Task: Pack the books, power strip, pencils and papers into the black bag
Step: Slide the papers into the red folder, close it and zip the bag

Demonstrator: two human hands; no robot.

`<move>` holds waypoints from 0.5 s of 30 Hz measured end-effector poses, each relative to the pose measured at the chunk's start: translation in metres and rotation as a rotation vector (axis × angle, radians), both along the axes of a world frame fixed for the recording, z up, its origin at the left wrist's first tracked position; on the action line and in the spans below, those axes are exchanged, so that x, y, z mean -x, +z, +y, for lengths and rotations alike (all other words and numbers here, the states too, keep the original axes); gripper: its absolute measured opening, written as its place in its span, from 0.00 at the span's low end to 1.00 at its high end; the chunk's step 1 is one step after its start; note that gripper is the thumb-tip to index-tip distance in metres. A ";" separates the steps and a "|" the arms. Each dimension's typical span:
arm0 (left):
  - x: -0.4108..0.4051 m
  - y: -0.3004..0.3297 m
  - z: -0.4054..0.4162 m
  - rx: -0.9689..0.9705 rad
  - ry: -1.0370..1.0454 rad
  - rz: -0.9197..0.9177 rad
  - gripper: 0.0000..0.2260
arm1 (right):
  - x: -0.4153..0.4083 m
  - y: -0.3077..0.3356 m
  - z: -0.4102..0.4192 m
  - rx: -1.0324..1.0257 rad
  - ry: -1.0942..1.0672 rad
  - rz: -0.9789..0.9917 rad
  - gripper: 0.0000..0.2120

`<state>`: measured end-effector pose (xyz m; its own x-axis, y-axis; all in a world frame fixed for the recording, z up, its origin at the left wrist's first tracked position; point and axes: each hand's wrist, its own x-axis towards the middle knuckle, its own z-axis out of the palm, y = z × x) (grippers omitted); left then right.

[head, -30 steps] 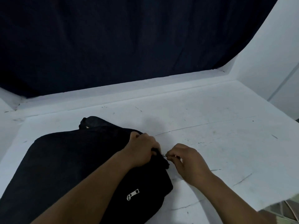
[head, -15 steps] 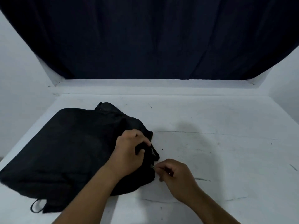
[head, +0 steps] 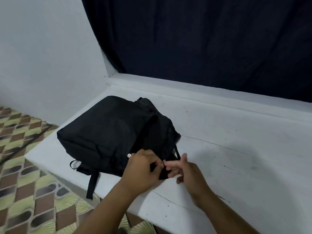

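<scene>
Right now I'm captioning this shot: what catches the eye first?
The black bag lying on the white table, left of centre. At its near corner both hands meet: the left hand grips the fabric, the right hand pinches a small metal zipper pull.

The black bag lies shut on the white tabletop, so whatever it holds is hidden; its near right corner is covered by the left hand and the right hand; the left fingertips curl out of sight against the fabric, and whether they pinch cloth or the small metal zipper pull cannot be told; the pull itself is too small to read clearly; a second silver pull peeks from behind the left hand; both forearms are cut off by the bottom edge; the tabletop runs out past the right edge; the dark curtain hides what lies behind it.
</scene>
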<state>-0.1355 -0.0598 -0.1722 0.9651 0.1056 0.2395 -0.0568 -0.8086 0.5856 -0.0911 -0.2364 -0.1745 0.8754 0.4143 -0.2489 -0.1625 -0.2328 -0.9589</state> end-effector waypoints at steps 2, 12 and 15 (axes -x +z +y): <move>0.005 -0.001 -0.002 -0.001 0.027 -0.014 0.10 | -0.010 0.001 0.004 0.041 -0.055 0.053 0.26; 0.035 0.001 0.007 -0.183 0.230 -0.091 0.07 | -0.035 -0.001 0.026 0.173 -0.075 -0.034 0.16; 0.051 0.005 0.034 -0.162 0.319 -0.066 0.06 | -0.039 -0.003 0.024 0.196 -0.086 -0.053 0.15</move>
<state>-0.1861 -0.0255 -0.1670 0.8716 0.3545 0.3384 0.1801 -0.8738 0.4516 -0.0525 -0.2121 -0.1778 0.9195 0.2857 -0.2702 -0.1406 -0.4027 -0.9045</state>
